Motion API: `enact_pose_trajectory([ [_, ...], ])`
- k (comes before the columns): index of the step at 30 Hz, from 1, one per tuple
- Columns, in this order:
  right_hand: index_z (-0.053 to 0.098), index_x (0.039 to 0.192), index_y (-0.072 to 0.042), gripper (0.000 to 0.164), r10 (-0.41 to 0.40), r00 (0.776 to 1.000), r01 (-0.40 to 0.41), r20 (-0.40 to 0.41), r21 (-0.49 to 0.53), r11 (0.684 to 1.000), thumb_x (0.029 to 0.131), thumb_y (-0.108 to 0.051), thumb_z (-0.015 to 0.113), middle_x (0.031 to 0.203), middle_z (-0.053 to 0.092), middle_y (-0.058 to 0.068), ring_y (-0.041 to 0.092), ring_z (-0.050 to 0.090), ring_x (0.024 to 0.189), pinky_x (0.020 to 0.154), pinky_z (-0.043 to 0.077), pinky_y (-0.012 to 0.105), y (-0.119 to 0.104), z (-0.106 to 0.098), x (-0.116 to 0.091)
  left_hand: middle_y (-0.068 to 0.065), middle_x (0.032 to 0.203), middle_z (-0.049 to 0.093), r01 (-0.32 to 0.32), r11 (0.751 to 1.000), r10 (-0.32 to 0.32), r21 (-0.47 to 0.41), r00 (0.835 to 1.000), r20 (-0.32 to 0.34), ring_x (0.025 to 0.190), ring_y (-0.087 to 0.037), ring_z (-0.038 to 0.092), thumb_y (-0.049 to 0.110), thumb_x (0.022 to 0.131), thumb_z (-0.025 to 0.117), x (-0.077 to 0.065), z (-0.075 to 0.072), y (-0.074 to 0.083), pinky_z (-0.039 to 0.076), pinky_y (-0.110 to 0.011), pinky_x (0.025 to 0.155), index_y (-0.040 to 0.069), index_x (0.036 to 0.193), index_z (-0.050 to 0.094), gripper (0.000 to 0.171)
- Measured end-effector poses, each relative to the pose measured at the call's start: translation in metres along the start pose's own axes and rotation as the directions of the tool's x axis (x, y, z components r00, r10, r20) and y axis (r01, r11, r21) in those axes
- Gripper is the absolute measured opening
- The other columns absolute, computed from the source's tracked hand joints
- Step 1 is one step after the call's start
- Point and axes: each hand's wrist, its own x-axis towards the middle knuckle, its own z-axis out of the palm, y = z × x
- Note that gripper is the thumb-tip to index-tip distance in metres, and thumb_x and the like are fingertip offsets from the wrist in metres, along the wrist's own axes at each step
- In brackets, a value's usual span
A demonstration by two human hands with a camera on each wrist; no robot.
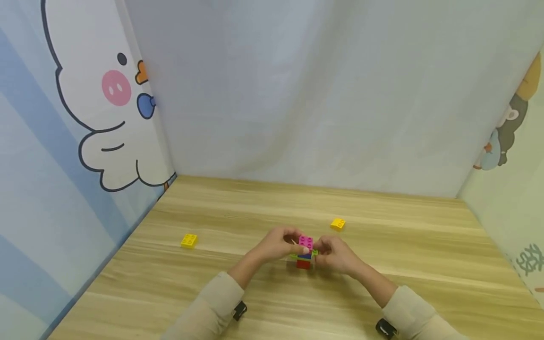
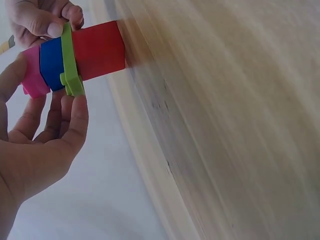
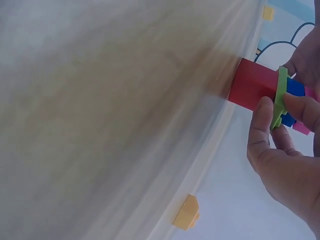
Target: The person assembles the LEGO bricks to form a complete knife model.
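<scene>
A small upright stack of toy building bricks stands at the middle of the table, between both hands. Its base is a red brick; over that lie a thin lime-green plate, a blue brick and a pink studded brick. The green plate juts out past the stack on both sides. My left hand grips the upper bricks, thumb on the pink one and fingers round the far side. With thumb and index finger, my right hand pinches the right end of the green plate.
One yellow studded brick lies to the left on the wooden table. Another yellow brick, with a sloped side, lies beyond the right hand. Behind the table hangs a pale curtain, with cartoon-printed panels at both sides.
</scene>
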Motion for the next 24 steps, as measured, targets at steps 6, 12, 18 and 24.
enact_pose_trajectory([
  [6,0.062,0.097,0.008,0.025,-0.011,1.0,0.011,0.001,-0.001,1.0,0.074,-0.001,0.068,0.081,0.058,0.006,0.019,0.051,0.073,0.063,0.047,0.033,-0.0004,-0.0012,-0.0011,0.0,0.085,0.062,0.009,1.0,-0.009,-0.009,1.0,0.017,0.08,-0.02,0.057,0.019,0.079,0.076,0.0014,-0.0021,-0.0016,0.048,-0.029,0.069,0.005,0.099,0.067,0.027],
  [12,0.062,0.096,0.008,0.024,0.001,1.0,-0.001,0.0,-0.016,1.0,0.075,-0.002,0.069,0.081,0.059,0.006,0.019,0.052,0.074,0.063,0.048,0.033,-0.0022,-0.0016,-0.0006,0.002,0.084,0.063,0.02,0.999,-0.021,0.03,0.999,0.03,0.079,-0.016,0.057,0.018,0.077,0.077,0.0022,-0.006,0.0012,0.048,-0.028,0.07,0.006,0.099,0.068,0.027],
  [18,0.062,0.096,0.007,0.024,0.017,1.0,-0.017,-0.006,-0.039,0.999,0.075,-0.001,0.068,0.083,0.059,0.006,0.02,0.055,0.076,0.066,0.049,0.034,-0.0027,-0.0034,-0.0004,0.003,0.082,0.063,0.025,0.996,-0.028,0.082,0.999,0.035,0.077,-0.013,0.057,0.018,0.076,0.078,0.0045,-0.0066,0.0051,0.048,-0.027,0.069,0.006,0.098,0.068,0.027],
  [24,0.062,0.097,0.007,0.024,0.026,1.0,-0.026,-0.012,-0.048,0.999,0.076,-0.002,0.069,0.084,0.059,0.006,0.02,0.054,0.077,0.067,0.049,0.033,-0.0014,-0.0013,0.0005,0.002,0.084,0.064,0.003,0.998,-0.005,0.061,1.0,0.026,0.079,-0.017,0.058,0.015,0.077,0.077,0.0032,-0.0038,0.0007,0.048,-0.027,0.07,0.006,0.097,0.068,0.024],
])
